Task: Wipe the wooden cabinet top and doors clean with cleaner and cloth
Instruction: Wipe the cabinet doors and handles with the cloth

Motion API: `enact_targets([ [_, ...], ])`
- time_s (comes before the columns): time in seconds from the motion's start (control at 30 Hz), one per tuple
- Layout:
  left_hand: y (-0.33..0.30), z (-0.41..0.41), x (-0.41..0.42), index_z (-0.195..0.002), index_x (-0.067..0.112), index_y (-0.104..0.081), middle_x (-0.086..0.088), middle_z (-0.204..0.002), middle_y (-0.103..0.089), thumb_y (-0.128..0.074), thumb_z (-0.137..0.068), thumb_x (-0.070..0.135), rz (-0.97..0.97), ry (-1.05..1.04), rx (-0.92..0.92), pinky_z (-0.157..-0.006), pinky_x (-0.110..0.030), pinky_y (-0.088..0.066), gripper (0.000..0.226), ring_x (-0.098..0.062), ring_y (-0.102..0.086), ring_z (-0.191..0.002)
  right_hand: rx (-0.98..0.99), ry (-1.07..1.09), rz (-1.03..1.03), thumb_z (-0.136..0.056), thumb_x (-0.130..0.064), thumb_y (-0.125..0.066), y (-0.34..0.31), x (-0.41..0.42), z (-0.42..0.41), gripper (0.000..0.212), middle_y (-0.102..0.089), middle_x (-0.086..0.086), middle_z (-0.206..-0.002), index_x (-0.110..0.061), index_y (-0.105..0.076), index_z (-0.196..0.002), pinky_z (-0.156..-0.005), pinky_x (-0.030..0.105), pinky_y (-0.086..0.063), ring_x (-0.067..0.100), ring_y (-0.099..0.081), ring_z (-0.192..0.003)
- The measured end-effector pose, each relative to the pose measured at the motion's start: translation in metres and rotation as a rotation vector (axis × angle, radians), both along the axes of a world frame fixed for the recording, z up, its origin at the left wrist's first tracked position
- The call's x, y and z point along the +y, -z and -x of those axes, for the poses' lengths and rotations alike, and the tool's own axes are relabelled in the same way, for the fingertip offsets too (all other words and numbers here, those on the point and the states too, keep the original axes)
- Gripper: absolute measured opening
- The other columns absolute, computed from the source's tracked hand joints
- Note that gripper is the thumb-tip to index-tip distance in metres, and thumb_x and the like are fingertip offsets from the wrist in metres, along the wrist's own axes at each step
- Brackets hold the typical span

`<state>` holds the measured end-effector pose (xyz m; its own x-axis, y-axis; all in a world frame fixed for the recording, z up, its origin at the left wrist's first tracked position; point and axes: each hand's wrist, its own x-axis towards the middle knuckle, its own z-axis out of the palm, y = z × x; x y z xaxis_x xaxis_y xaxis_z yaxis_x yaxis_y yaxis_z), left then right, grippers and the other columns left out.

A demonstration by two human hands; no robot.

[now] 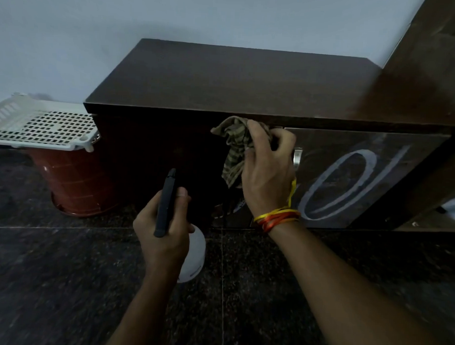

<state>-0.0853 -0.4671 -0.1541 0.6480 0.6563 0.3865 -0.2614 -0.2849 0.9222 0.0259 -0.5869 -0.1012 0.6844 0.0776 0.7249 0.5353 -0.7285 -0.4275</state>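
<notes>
dark wooden cabinet (237, 79) against pale wall (71, 25), on speckled stone floor (62, 282).

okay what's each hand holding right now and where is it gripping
The left hand grips the spray bottle by its black trigger head. The right hand holds the striped cloth, bunched near its upper end.

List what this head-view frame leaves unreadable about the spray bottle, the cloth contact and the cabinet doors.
- Spray bottle: the left hand covers most of it; label and fill level hidden.
- Striped cloth: the right hand bunches it against the cabinet front; whether it presses flat is unclear.
- Left door: in deep shadow; dirt or wetness indistinguishable.
- Right door: its handle is partly behind the hand; the far edge is blurred.
</notes>
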Motion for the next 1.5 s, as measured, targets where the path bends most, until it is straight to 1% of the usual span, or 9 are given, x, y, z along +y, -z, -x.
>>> enact_targets([
  [0.2,-0.006,-0.004,-0.008,-0.082,0.007,-0.066,-0.010,-0.050,-0.053,-0.056,-0.095,0.030,0.020,0.013,-0.008,-0.046,-0.012,-0.041,0.028,-0.011,-0.055,-0.041,0.056,0.094,-0.172,-0.089,-0.017,-0.058,0.004,-0.005,-0.001,0.043,-0.044,0.011,-0.109,-0.022,-0.052,-0.131,-0.061,0.022,-0.037,0.018,-0.045,-0.068],
  [0.43,-0.006,-0.008,-0.014,-0.080,0.007,-0.065,-0.022,-0.050,-0.048,-0.056,-0.095,0.029,-0.030,0.058,-0.013,-0.046,-0.012,-0.041,0.028,-0.015,-0.054,-0.042,-0.022,0.018,-0.021,-0.088,-0.017,-0.060,-0.017,0.011,0.003,0.038,-0.046,0.015,-0.118,-0.021,-0.057,-0.126,-0.056,0.031,-0.052,0.027,-0.060,-0.077],
  [0.6,-0.011,-0.008,-0.020,-0.079,0.016,-0.063,-0.020,-0.052,-0.048,-0.056,-0.094,0.030,0.017,0.066,-0.008,-0.047,-0.012,-0.042,0.021,-0.017,-0.052,-0.043,0.038,0.137,-0.135,-0.085,-0.012,-0.064,-0.009,-0.006,0.000,0.041,-0.046,0.012,-0.117,-0.020,-0.055,-0.125,-0.056,0.022,-0.037,0.025,-0.058,-0.070],
  [0.77,-0.013,-0.006,-0.025,-0.080,0.015,-0.063,-0.016,-0.052,-0.051,-0.055,-0.095,0.029,-0.017,0.061,-0.008,-0.047,-0.013,-0.042,0.022,-0.015,-0.054,-0.042,0.080,0.132,-0.112,-0.085,-0.015,-0.064,-0.004,-0.004,0.002,0.039,-0.047,0.007,-0.107,-0.022,-0.055,-0.122,-0.052,0.027,-0.043,0.024,-0.058,-0.070],
  [0.9,-0.019,0.001,-0.029,-0.084,0.016,-0.065,0.000,-0.061,-0.063,-0.055,-0.095,0.031,-0.014,0.045,0.001,-0.045,-0.015,-0.043,0.022,-0.010,-0.055,-0.041,0.188,0.117,-0.115,-0.089,-0.017,-0.061,0.006,-0.002,0.008,0.031,-0.050,0.008,-0.105,-0.020,-0.057,-0.120,-0.056,0.024,-0.033,0.030,-0.058,-0.071],
  [1.0,-0.032,0.004,-0.034,-0.078,0.026,-0.062,-0.004,-0.060,-0.062,-0.055,-0.095,0.034,-0.048,0.053,0.029,-0.044,-0.017,-0.043,0.020,-0.011,-0.054,-0.039,0.238,0.103,-0.171,-0.091,-0.015,-0.057,0.000,-0.002,0.008,0.029,-0.050,0.010,-0.108,-0.018,-0.056,-0.120,-0.057,0.027,-0.034,0.033,-0.059,-0.075],
  [1.1,-0.050,0.011,-0.043,-0.075,0.024,-0.062,-0.012,-0.052,-0.057,-0.055,-0.094,0.036,-0.099,0.040,0.077,-0.043,-0.019,-0.042,0.024,-0.012,-0.052,-0.037,0.296,0.076,-0.164,-0.094,-0.017,-0.051,-0.008,-0.005,0.015,0.028,-0.050,0.010,-0.114,-0.019,-0.053,-0.122,-0.062,0.036,-0.043,0.035,-0.059,-0.085],
  [1.27,-0.066,0.021,-0.040,-0.075,0.027,-0.063,-0.008,-0.062,-0.064,-0.056,-0.093,0.040,-0.081,0.019,0.046,-0.041,-0.023,-0.043,0.024,-0.012,-0.053,-0.037,0.318,0.049,-0.120,-0.093,-0.015,-0.051,-0.016,-0.013,0.022,0.031,-0.052,0.010,-0.117,-0.020,-0.050,-0.123,-0.067,0.036,-0.042,0.035,-0.058,-0.096],
  [1.5,-0.030,0.014,-0.035,-0.077,0.024,-0.062,-0.018,-0.056,-0.056,-0.056,-0.095,0.036,-0.036,0.043,0.055,-0.044,-0.021,-0.043,0.023,-0.014,-0.052,-0.039,0.192,0.037,-0.128,-0.089,-0.012,-0.057,0.004,-0.013,0.015,0.022,-0.049,0.008,-0.112,-0.016,-0.051,-0.109,-0.058,0.027,-0.034,0.030,-0.058,-0.081],
])
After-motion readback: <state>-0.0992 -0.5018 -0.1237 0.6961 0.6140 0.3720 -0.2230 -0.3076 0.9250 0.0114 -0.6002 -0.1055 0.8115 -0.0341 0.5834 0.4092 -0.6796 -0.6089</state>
